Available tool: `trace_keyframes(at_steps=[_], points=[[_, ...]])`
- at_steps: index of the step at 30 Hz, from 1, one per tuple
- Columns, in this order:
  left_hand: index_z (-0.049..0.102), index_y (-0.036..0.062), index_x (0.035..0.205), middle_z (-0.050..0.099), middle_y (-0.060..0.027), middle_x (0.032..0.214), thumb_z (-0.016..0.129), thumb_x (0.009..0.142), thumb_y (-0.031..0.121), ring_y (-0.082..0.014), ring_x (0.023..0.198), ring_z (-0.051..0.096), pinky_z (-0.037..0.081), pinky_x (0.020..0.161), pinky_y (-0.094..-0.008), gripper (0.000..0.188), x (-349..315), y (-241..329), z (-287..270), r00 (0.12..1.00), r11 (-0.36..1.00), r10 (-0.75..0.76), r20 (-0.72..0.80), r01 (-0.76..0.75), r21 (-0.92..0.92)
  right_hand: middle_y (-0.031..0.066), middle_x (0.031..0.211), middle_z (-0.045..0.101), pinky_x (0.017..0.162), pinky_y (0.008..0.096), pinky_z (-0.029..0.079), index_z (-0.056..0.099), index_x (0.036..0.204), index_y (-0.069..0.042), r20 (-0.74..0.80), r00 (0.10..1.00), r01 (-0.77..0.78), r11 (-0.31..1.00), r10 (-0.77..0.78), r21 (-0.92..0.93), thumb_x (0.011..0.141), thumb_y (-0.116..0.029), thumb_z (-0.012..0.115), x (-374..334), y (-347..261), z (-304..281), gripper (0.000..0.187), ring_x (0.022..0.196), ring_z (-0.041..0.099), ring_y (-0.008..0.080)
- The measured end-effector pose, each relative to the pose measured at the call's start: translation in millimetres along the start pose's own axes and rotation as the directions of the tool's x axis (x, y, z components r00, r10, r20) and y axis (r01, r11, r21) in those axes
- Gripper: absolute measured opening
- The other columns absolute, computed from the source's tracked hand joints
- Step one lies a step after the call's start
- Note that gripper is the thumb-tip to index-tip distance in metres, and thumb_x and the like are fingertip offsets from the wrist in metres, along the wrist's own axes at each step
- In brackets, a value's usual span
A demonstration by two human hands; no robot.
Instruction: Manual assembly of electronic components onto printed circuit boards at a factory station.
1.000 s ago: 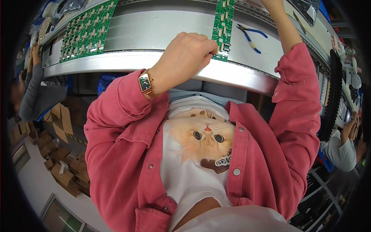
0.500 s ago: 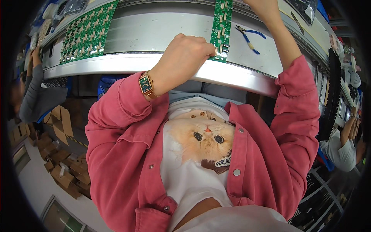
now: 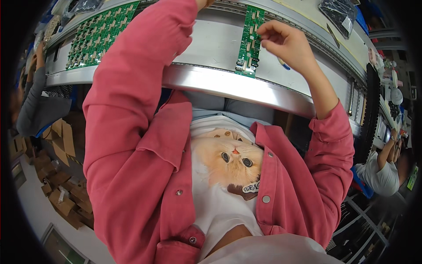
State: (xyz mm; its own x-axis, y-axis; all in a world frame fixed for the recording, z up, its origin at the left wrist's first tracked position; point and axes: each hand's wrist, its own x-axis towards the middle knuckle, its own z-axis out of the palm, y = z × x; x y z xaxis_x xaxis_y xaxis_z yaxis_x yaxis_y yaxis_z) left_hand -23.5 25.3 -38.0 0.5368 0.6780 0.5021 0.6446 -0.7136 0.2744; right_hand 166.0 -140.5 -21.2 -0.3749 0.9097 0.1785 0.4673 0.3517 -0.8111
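Note:
My right hand (image 3: 288, 46) is over the right edge of a narrow green circuit board (image 3: 249, 50). Its fingers are bent, with a gap between thumb and fingertips, and I see nothing held. The board carries pale connectors and dark parts near its front end. Behind that hand lie blue-handled cutting pliers (image 3: 285, 65), hidden except for a handle end. My left arm reaches far forward; only a bit of my left hand (image 3: 205, 4) shows at the upper edge, its fingers out of view. Left of it lies a larger group of green circuit boards (image 3: 94, 42), partly covered by my left sleeve.
The boards lie on a metal conveyor track with a bright front rail (image 3: 228, 88). Tweezers (image 3: 332, 35) and a dark plastic bag (image 3: 337, 15) are at the far right. Cardboard boxes (image 3: 66, 189) stand lower left. Other people (image 3: 380, 174) sit at both sides.
My left hand has left the narrow board's front end and moved up and forward, mostly out of view. My right hand has come down from the upper edge to beside the board, covering the pliers.

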Motion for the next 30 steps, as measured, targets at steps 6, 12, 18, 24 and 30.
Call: trace_keyframes(at_steps=[6, 12, 18, 24, 30], points=[[0.061, 0.0010, 0.074, 0.064, -0.0210, 0.073, 0.055, 0.076, 0.017, -0.0395, 0.068, 0.061, 0.048, 0.063, -0.0446, 0.018, 14.5, -17.6, 31.0, 0.993, 0.989, 0.038, -0.110, -0.021, 0.148, 0.0023, 0.081, 0.064, 0.063, 0.0204, 0.045, 0.065, 0.089, -0.001, 0.153, 0.986, -0.038, 0.985, 0.064, -0.166, 0.076, 0.005, 0.062, -17.9, -4.3, 8.3, 0.015, 0.067, 0.054, 0.0096], [0.061, 0.0032, 0.072, 0.064, -0.0184, 0.071, 0.053, 0.077, 0.018, -0.0378, 0.065, 0.061, 0.047, 0.061, -0.0445, 0.017, 15.0, -25.6, 40.0, 0.988, 0.946, 0.114, -0.104, -0.076, 0.316, 0.0023, 0.082, 0.064, 0.061, 0.0206, 0.044, 0.065, 0.087, -0.001, 0.109, 0.994, 0.023, 0.963, 0.007, -0.268, 0.075, 0.005, 0.062, -19.1, 2.9, 12.2, 0.013, 0.065, 0.053, 0.0114], [0.061, 0.0043, 0.070, 0.064, -0.0152, 0.070, 0.051, 0.077, 0.015, -0.0363, 0.065, 0.061, 0.047, 0.062, -0.0442, 0.016, 18.7, -18.0, 40.8, 0.998, 0.932, -0.005, -0.069, 0.030, 0.360, 0.0031, 0.082, 0.063, 0.061, 0.0215, 0.044, 0.065, 0.086, -0.001, 0.063, 0.996, 0.081, 0.945, -0.064, -0.317, 0.075, 0.004, 0.063, -13.7, 5.0, 10.9, 0.013, 0.064, 0.053, 0.0129], [0.062, 0.0046, 0.068, 0.064, -0.0151, 0.069, 0.052, 0.077, 0.015, -0.0362, 0.065, 0.061, 0.046, 0.063, -0.0447, 0.017, 20.8, -11.0, 43.3, 0.987, 0.922, -0.048, -0.156, 0.104, 0.372, 0.0036, 0.078, 0.064, 0.059, 0.0251, 0.045, 0.067, 0.084, -0.003, 0.010, 0.997, 0.077, 0.945, -0.078, -0.318, 0.073, 0.003, 0.062, -7.6, 12.0, 10.3, 0.013, 0.060, 0.054, 0.0153], [0.064, 0.0051, 0.069, 0.062, -0.0157, 0.068, 0.054, 0.076, 0.016, -0.0371, 0.065, 0.060, 0.046, 0.064, -0.0460, 0.016, 18.0, -17.2, 40.7, 0.964, 0.937, 0.024, -0.263, 0.070, 0.344, 0.0037, 0.077, 0.064, 0.058, 0.0265, 0.045, 0.067, 0.083, -0.004, 0.018, 0.997, 0.077, 0.950, -0.074, -0.302, 0.072, 0.002, 0.062, -5.3, 10.1, 8.5, 0.014, 0.059, 0.055, 0.0162]])
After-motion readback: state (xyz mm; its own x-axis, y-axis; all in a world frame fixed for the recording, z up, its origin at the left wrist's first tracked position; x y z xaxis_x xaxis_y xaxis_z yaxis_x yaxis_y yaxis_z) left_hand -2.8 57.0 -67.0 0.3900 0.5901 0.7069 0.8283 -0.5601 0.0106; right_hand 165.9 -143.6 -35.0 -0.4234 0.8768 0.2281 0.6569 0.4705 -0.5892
